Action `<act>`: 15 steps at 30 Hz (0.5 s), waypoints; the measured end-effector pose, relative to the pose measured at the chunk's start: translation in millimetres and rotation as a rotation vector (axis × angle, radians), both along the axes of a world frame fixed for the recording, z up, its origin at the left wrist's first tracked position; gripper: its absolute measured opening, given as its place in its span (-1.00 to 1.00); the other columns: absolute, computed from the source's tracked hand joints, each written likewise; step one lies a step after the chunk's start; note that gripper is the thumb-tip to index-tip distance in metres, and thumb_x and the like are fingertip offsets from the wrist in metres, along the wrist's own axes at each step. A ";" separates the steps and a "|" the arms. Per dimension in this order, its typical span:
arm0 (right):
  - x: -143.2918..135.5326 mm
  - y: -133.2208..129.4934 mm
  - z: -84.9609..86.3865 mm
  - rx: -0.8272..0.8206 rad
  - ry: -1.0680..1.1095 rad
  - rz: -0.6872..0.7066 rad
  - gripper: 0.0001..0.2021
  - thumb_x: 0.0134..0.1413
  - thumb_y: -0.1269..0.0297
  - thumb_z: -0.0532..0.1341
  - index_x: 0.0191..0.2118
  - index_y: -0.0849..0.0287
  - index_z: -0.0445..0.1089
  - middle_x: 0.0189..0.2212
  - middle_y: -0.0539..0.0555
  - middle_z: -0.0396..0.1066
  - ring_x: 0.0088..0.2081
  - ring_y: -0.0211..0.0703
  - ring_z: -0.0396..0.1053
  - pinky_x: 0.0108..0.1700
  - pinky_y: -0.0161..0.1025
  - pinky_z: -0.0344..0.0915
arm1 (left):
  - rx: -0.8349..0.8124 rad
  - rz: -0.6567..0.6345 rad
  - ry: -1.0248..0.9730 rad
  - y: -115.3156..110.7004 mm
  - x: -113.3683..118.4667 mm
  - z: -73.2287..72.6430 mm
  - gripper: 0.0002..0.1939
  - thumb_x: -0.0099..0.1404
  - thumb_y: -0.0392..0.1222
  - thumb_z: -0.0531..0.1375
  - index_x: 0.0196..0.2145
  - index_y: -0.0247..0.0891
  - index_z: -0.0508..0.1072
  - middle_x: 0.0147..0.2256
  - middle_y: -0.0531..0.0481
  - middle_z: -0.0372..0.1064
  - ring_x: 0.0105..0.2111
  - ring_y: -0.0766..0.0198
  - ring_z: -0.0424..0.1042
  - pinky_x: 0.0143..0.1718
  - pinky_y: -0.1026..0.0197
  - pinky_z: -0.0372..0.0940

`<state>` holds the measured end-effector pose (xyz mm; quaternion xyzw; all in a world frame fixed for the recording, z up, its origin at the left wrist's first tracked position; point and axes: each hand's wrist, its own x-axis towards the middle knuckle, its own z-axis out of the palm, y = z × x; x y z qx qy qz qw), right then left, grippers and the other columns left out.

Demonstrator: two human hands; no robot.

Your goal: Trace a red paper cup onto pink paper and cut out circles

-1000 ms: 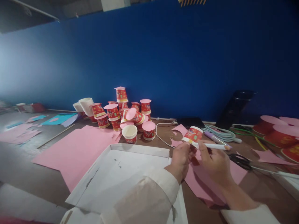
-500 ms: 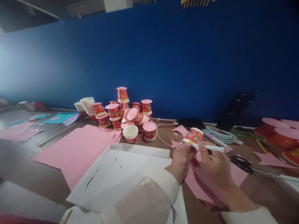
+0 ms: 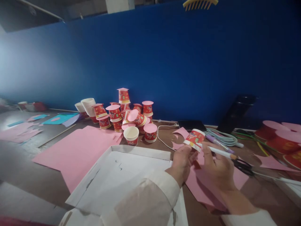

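My left hand (image 3: 182, 163) is closed on the rim end of a red patterned paper cup (image 3: 195, 138), which lies tilted at the right of the table. In my right hand (image 3: 218, 168) is a white pen (image 3: 219, 152), its left end close to the cup's pale rim. Whether the tip touches the cup I cannot tell. Under both hands lies pink paper (image 3: 202, 185). Left of them several red cups with pink paper discs (image 3: 150, 128) are piled up, and a white-lined cup (image 3: 131, 134) stands mouth up in front.
An open white box (image 3: 136, 175) lies before me, with a pink sheet (image 3: 80, 147) at its left. Black scissors (image 3: 243, 166), a purple marker (image 3: 218, 142), a coiled cable (image 3: 223, 136) and a dark cylinder (image 3: 237, 113) are at the right. Behind rises a blue panel (image 3: 150, 56).
My right hand has shifted slightly right, and the pen's right end has dropped a little. My left hand stays on the cup with hardly any movement.
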<state>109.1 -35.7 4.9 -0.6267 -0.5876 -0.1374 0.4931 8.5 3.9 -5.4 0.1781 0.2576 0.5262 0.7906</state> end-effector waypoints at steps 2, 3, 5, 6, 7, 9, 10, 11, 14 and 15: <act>-0.1 0.6 -0.6 0.017 0.002 0.000 -0.64 0.36 0.02 0.09 -0.14 0.11 0.56 -0.15 0.20 0.63 -0.09 0.06 0.57 -0.07 -0.09 0.44 | 0.025 -0.003 0.000 -0.1 0.1 -0.9 -0.70 -0.02 -0.11 0.50 -0.38 -0.30 0.55 -0.40 0.00 0.47 -0.38 0.30 0.45 -0.13 0.23 0.40; -0.1 1.0 -0.9 0.017 0.007 -0.006 -0.64 0.36 0.02 0.09 -0.14 0.11 0.56 -0.15 0.20 0.64 -0.09 0.06 0.57 -0.07 -0.09 0.44 | 0.040 -0.003 -0.003 -0.2 0.1 -1.6 -0.67 -0.04 -0.08 0.51 -0.39 -0.29 0.55 -0.40 0.01 0.47 -0.37 0.30 0.45 -0.11 0.21 0.41; 0.4 1.8 -1.7 0.008 0.012 -0.018 -0.63 0.36 0.03 0.09 -0.15 0.12 0.57 -0.15 0.19 0.64 -0.08 0.06 0.57 -0.07 -0.09 0.43 | 0.066 -0.003 -0.003 -0.3 0.1 -3.2 -0.62 -0.07 -0.02 0.54 -0.40 -0.28 0.55 -0.39 0.01 0.47 -0.35 0.29 0.45 -0.07 0.19 0.41; 0.7 2.2 -2.0 0.000 0.012 -0.025 -0.63 0.36 0.03 0.09 -0.15 0.12 0.57 -0.15 0.19 0.64 -0.08 0.06 0.58 -0.07 -0.10 0.43 | 0.073 -0.006 0.001 -0.4 0.0 -3.9 -0.60 -0.08 0.00 0.54 -0.40 -0.28 0.55 -0.39 0.01 0.47 -0.34 0.28 0.46 -0.06 0.18 0.40; 1.0 2.5 -2.3 -0.007 0.012 -0.032 -0.63 0.37 0.03 0.09 -0.15 0.11 0.57 -0.15 0.18 0.64 -0.08 0.05 0.58 -0.06 -0.10 0.43 | 0.075 -0.006 0.005 -0.5 0.0 -4.4 -0.58 -0.10 0.02 0.55 -0.40 -0.28 0.55 -0.39 0.01 0.47 -0.34 0.28 0.45 -0.05 0.17 0.40; 1.8 2.9 -2.4 -0.013 0.010 -0.049 -0.63 0.37 0.03 0.08 -0.15 0.11 0.58 -0.15 0.18 0.65 -0.09 0.05 0.58 -0.07 -0.10 0.42 | 0.078 -0.006 0.008 -0.7 -0.1 -4.8 -0.55 -0.13 0.05 0.56 -0.40 -0.29 0.56 -0.37 0.00 0.47 -0.33 0.29 0.45 -0.04 0.17 0.40; 2.1 2.9 -2.2 -0.010 0.008 -0.053 -0.63 0.36 0.03 0.08 -0.16 0.11 0.58 -0.16 0.18 0.65 -0.10 0.05 0.58 -0.08 -0.10 0.43 | 0.079 -0.003 0.006 -0.7 -0.1 -4.6 -0.53 -0.14 0.06 0.57 -0.40 -0.29 0.56 -0.37 0.00 0.46 -0.33 0.29 0.44 -0.04 0.17 0.39; 2.5 2.8 -2.0 -0.008 0.002 -0.050 -0.63 0.36 0.03 0.09 -0.17 0.11 0.57 -0.17 0.19 0.65 -0.12 0.05 0.59 -0.09 -0.10 0.43 | 0.081 -0.002 0.004 -0.8 -0.2 -4.3 -0.52 -0.16 0.07 0.57 -0.41 -0.29 0.55 -0.38 0.00 0.46 -0.34 0.29 0.43 -0.04 0.17 0.39; 3.2 2.6 -0.5 -0.005 -0.024 -0.028 -0.65 0.35 0.05 0.10 -0.17 0.12 0.57 -0.16 0.20 0.65 -0.10 0.07 0.59 -0.09 -0.09 0.45 | 0.098 0.000 0.004 -0.9 -0.3 -3.3 -0.49 -0.18 0.10 0.58 -0.43 -0.29 0.53 -0.39 0.02 0.44 -0.34 0.30 0.42 -0.04 0.16 0.39; 3.2 2.5 0.0 -0.003 -0.028 -0.023 -0.66 0.35 0.06 0.10 -0.16 0.12 0.57 -0.16 0.20 0.65 -0.09 0.07 0.59 -0.08 -0.09 0.46 | 0.104 0.001 0.007 -1.0 -0.4 -3.1 -0.49 -0.18 0.11 0.58 -0.43 -0.28 0.53 -0.39 0.02 0.44 -0.34 0.30 0.42 -0.03 0.16 0.39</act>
